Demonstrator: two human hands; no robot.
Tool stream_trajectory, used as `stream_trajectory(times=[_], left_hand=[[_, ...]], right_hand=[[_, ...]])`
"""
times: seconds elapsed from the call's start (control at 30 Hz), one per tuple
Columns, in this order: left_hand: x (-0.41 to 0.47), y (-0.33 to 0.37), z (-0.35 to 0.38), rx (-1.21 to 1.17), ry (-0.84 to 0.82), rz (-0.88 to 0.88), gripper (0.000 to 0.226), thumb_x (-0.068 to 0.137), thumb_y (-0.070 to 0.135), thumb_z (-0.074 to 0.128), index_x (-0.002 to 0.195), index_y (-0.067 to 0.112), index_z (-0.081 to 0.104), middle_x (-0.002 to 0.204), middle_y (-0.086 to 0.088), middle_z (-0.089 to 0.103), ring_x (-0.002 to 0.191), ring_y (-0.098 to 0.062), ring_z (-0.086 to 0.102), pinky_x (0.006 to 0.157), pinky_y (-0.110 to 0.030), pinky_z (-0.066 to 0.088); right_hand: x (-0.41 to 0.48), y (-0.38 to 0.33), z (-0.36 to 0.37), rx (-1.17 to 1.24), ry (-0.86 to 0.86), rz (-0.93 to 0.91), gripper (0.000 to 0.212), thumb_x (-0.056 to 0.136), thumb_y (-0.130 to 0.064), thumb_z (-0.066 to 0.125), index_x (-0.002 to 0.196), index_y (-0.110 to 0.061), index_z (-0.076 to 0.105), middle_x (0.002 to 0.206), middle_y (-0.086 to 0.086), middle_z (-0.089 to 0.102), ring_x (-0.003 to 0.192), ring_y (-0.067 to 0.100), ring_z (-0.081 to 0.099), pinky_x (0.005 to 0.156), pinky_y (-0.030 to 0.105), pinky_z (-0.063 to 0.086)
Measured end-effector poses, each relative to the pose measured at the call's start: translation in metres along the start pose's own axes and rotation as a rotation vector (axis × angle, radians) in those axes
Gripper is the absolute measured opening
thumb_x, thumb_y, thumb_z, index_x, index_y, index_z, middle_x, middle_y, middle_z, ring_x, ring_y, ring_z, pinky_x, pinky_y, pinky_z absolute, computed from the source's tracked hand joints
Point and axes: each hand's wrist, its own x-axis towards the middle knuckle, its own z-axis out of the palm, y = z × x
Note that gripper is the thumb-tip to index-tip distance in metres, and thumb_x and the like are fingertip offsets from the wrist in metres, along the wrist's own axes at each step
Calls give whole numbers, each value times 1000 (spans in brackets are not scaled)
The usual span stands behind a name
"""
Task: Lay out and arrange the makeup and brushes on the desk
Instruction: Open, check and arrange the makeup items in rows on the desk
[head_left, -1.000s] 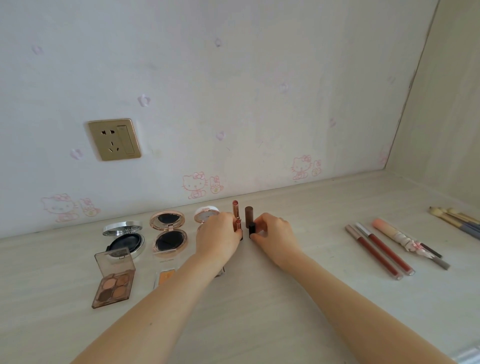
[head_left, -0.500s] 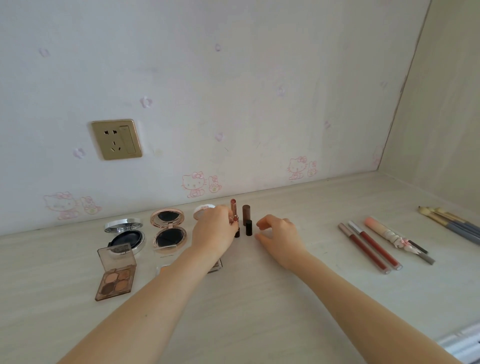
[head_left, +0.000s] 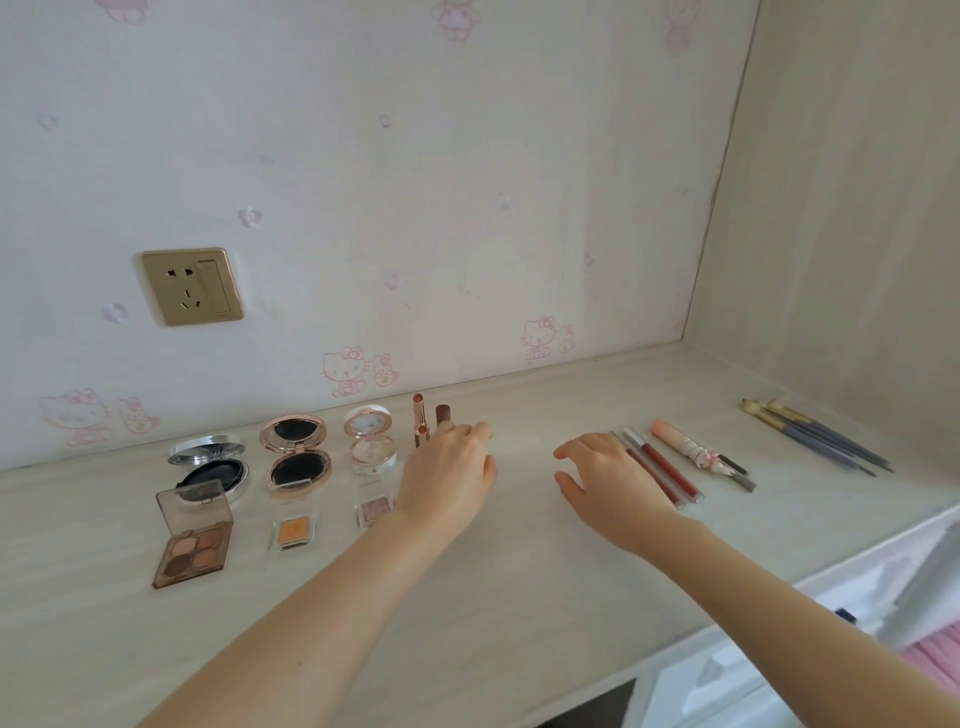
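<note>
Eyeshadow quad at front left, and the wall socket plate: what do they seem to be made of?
Eyeshadow quad: likely translucent brown plastic, glossy; the dark cushion compact behind shows through its raised lid. Socket plate: gold with a soft satin sheen, either brushed metal or metallic-finish plastic; the picture cannot settle which.
</note>
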Motion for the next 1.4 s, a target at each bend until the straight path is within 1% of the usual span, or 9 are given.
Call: stream_trajectory(times=[0.17, 0.27, 0.37, 0.43, 0.57, 0.8, 1.03, 1.2, 1.4], left_hand=[[-1, 41, 27, -17, -40, 112, 27, 94, 22, 44, 118, 16, 55, 105, 1, 65, 112, -18, 49, 66, -31, 42], [3, 64, 41, -26, -63, 167, 26, 94, 21, 43, 114, 14, 57, 105, -1, 65, 111, -20, 50, 71, -34, 46], [13, 85, 55, -59, -79, 197, 27, 94, 22, 43, 114, 12, 59, 108, -3, 65, 114, -23, 49, 77, -37, 49], [20, 97, 65, -77, -89, 202, 28, 94, 22, 44, 115, 11, 59, 112, -5, 64, 114, -25, 49, 80, -39, 48], [37, 118, 86, -105, -84, 225, 29, 94, 26, 44, 115, 12, 59, 116, -3, 60, 114, -24, 46, 87, -36, 45], [76, 146, 103, -311, -177, 18, 30, 94, 24, 45, 120, 10, 51, 115, -9, 58, 122, -23, 42, 90, -41, 45], [106, 155, 125, -362, -270, 2, 39, 95, 26, 44, 131, 12, 47, 131, -13, 52, 130, -26, 40, 101, -37, 40], [112, 158, 133, -394, -326, -37, 42, 93, 27, 43, 134, 17, 46, 132, -13, 53, 124, -29, 47, 102, -37, 40], [110, 158, 126, -506, -247, -67, 38, 93, 20, 45, 131, 14, 50, 125, -10, 60, 122, -26, 47, 98, -34, 41]], right_hand=[[-28, 31, -18, -89, 20, 1, 32, 95, -29, 51, 123, -16, 58, 132, 4, 54, 133, 23, 38, 107, 30, 32], [-41, 53, -27, -136, 40, -11, 25, 92, -24, 57, 113, -12, 65, 121, 6, 60, 133, 27, 39, 106, 37, 37], [-49, 78, -36, -151, 123, 14, 13, 85, -15, 65, 96, -10, 70, 114, 8, 65, 116, 31, 54, 90, 45, 51], [-52, 95, -41, -179, 139, 64, 15, 83, -13, 68, 97, -10, 70, 111, 7, 66, 107, 30, 56, 85, 42, 52], [-56, 129, -47, -243, 145, 157, 22, 88, -18, 62, 107, -8, 66, 105, 6, 63, 109, 30, 52, 90, 39, 48], [-52, 151, -45, -209, 72, 284, 40, 95, -39, 49, 129, -17, 53, 128, 0, 54, 126, 23, 39, 103, 33, 36], [-44, 160, -34, -198, 62, 247, 31, 94, -36, 52, 115, -15, 61, 116, 0, 57, 118, 24, 44, 96, 31, 39], [-45, 159, -30, -169, 119, 248, 25, 91, -30, 58, 107, -13, 64, 109, 1, 60, 111, 24, 47, 90, 30, 41], [-42, 154, -31, -122, 206, 250, 20, 90, -23, 60, 104, -9, 66, 103, 3, 63, 106, 25, 50, 85, 30, 42]])
